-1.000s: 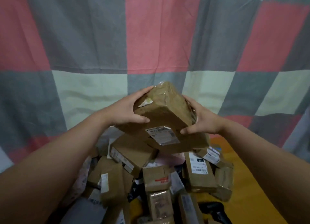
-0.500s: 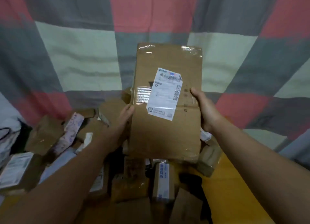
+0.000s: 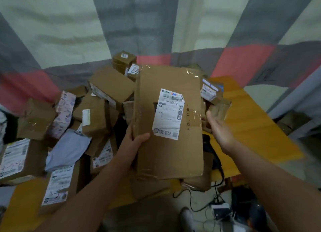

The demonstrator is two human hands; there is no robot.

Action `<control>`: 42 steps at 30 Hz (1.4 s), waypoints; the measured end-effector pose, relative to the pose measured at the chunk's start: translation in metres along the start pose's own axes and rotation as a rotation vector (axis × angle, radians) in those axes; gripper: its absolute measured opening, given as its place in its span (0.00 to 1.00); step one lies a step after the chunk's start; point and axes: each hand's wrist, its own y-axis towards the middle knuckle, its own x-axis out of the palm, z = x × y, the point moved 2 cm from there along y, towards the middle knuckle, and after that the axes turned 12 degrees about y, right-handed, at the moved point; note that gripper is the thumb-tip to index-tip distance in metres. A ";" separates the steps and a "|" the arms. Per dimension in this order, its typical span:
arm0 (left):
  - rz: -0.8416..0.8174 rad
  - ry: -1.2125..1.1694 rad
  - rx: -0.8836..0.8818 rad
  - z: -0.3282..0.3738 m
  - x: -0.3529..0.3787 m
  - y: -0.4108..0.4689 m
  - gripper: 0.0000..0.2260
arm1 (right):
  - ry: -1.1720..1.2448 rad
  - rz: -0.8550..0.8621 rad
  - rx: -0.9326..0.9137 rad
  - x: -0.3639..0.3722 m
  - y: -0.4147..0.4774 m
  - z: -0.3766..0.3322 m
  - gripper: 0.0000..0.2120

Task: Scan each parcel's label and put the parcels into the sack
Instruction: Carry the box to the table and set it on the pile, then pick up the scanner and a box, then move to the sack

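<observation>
Many brown cardboard parcels point(image 3: 111, 85) crowd the yellow table point(image 3: 251, 124) before a checked curtain point(image 3: 69, 32); left hand point(image 3: 133, 143) grips a flat brown labelled carton point(image 3: 166, 158), right hand point(image 3: 218, 127) slack beside it.

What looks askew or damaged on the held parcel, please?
The white shipping label on the flat brown cardboard parcel, gripped by the left hand, sits tilted against the box edges, and its top-right corner looks ragged.

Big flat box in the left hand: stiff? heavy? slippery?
The flat box shows no sag though only the left hand grips it, at one edge: probably stiff and fairly light. Its glossy tape may make it slip in a loose grip.
</observation>
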 end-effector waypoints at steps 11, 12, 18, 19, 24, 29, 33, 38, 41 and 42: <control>0.059 -0.114 -0.078 -0.059 0.006 -0.021 0.31 | -0.214 -0.040 0.631 -0.015 -0.046 0.130 0.36; 0.081 -0.123 -0.078 -0.059 0.004 -0.017 0.29 | -0.191 -0.016 0.621 -0.009 -0.043 0.134 0.34; 0.147 -0.187 -0.095 -0.051 -0.007 -0.001 0.20 | -0.185 0.096 0.336 0.017 0.002 0.130 0.31; 0.133 -0.192 -0.096 -0.051 -0.006 0.001 0.19 | -0.184 0.083 0.322 0.016 0.007 0.129 0.30; 0.149 -0.081 -0.099 -0.053 0.006 0.007 0.34 | -0.580 0.193 0.153 -0.030 0.019 0.121 0.21; 0.176 -0.027 -0.093 -0.052 0.010 0.011 0.33 | -0.667 0.094 0.346 -0.057 0.036 0.139 0.26; 0.180 -0.014 -0.090 -0.056 0.008 0.009 0.28 | -0.600 0.161 0.393 -0.048 0.043 0.157 0.25; 0.227 -0.017 -0.095 -0.056 0.006 0.007 0.34 | -0.501 0.287 0.337 -0.051 0.044 0.154 0.18; 0.207 -0.028 -0.115 -0.053 0.009 0.003 0.39 | -0.302 0.401 0.211 -0.061 0.035 0.131 0.15; 0.189 -0.033 -0.115 -0.052 0.010 0.001 0.41 | -0.238 0.434 0.166 -0.064 0.031 0.120 0.14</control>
